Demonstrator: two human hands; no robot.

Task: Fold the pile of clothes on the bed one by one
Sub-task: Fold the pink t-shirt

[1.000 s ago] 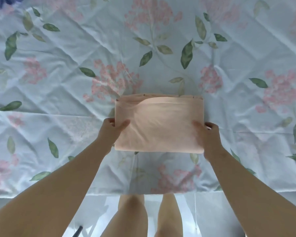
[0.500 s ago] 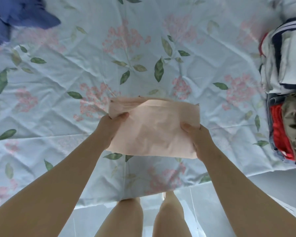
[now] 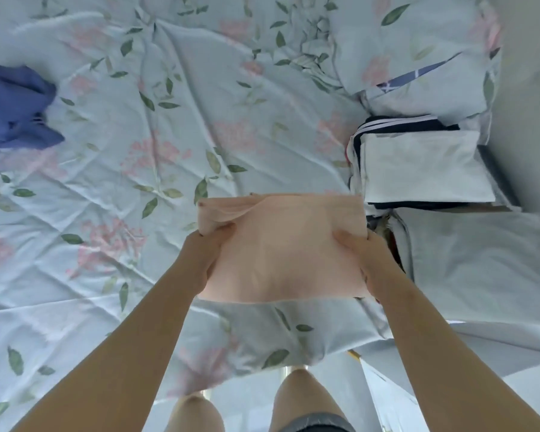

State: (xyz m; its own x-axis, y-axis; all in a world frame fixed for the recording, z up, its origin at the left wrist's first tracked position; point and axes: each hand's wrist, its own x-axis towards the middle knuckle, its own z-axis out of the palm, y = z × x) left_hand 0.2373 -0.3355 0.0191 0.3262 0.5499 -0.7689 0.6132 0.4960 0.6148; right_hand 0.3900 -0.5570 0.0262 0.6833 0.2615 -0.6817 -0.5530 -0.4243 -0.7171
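Folded peach garment is held above the floral bedsheet, left hand and right hand each clamped on one side edge, thumbs on top.

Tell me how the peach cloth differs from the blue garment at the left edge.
The peach cloth is folded into a neat rectangle; the blue garment lies crumpled in a heap. The peach cloth is gripped at its sides by the left hand and right hand; the blue garment lies on the bed sheet with no hand on it. Both are soft fabric.
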